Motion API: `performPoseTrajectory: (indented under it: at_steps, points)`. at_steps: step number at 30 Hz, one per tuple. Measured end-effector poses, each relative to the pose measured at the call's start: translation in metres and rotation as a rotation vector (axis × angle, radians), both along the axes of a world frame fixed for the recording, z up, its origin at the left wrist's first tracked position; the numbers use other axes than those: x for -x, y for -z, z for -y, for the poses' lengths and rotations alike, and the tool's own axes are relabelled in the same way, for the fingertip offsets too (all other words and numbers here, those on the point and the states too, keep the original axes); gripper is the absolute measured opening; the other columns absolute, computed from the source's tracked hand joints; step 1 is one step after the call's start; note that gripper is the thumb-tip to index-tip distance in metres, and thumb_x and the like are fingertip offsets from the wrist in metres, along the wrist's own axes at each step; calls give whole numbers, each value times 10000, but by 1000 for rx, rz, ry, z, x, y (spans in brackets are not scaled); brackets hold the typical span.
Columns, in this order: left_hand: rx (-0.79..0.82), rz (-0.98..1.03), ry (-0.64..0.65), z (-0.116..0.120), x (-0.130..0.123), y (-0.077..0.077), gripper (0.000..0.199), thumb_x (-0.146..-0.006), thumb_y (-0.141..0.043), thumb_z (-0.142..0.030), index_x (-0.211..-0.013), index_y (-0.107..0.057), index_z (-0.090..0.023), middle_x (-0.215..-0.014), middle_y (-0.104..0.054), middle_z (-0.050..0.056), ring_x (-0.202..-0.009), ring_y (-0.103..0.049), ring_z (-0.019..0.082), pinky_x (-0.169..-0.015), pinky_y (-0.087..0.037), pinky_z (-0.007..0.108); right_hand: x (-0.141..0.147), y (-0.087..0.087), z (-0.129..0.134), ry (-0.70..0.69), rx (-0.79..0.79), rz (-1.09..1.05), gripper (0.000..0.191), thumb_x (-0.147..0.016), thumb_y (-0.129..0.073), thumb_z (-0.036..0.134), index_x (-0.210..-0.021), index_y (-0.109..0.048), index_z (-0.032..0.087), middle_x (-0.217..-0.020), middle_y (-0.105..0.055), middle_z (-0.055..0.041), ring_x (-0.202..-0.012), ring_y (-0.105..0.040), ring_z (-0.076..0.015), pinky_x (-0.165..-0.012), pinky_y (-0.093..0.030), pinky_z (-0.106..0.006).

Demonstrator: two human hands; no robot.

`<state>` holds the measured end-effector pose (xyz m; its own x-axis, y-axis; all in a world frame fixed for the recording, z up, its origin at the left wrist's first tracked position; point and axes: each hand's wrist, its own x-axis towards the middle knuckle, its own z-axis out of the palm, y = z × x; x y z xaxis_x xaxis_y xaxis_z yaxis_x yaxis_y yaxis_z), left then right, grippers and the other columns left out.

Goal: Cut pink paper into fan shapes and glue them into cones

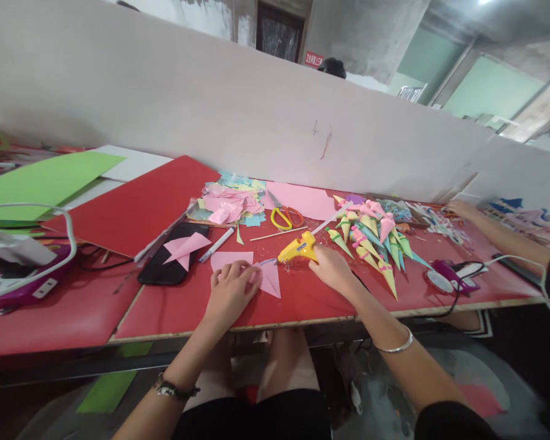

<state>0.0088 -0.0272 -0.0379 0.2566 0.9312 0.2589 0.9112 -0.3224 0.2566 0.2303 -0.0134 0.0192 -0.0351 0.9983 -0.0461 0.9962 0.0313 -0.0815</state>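
My right hand [332, 269] is wrapped round a yellow hot glue gun [297, 247], its nozzle pointing left at the edge of a pink paper piece [271, 282]. The nozzle tip is close to the paper; whether it touches cannot be made out. With fingers bent but apart, my left hand [233, 290] lies on the pink paper and presses it to the red table [174, 318]. Part of the paper is hidden under that hand. To the right of the glue gun lies a pile of paper cones [378, 235] in pink, yellow, green and blue.
Yellow and orange scissors [282, 218], a thin stick [278, 233] and a marker [216, 244] lie behind the hands. A black phone-like tray [165, 269] bears pink paper strips. Purple power strips [27, 287] flank the workspace. A co-worker's arm [499, 229] reaches in at right.
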Motion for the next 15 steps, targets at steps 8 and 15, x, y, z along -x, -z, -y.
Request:
performPoseTrajectory:
  at_steps: [8,15]
  points:
    - [8,-14,4,-1,1,1,255,-817,-469,-298,-1035,-600,-279,-1105,-570,61,-1023,-488,242,-879,-307,428,2,7,-7,18,-58,-44,248,-804,-469,198,-1044,-517,156,-950,-624,-103,-869,-608,-227,-714,-413,-286]
    - [-37,-23,-56,-3,3,9,369,-790,-513,-317,-1130,-538,-175,-1162,-554,125,-1066,-467,269,-905,-301,426,-18,20,-18,107,-242,-170,359,-842,-448,268,-1165,-440,112,-1085,-559,-152,-1028,-528,-250,-817,-413,-332]
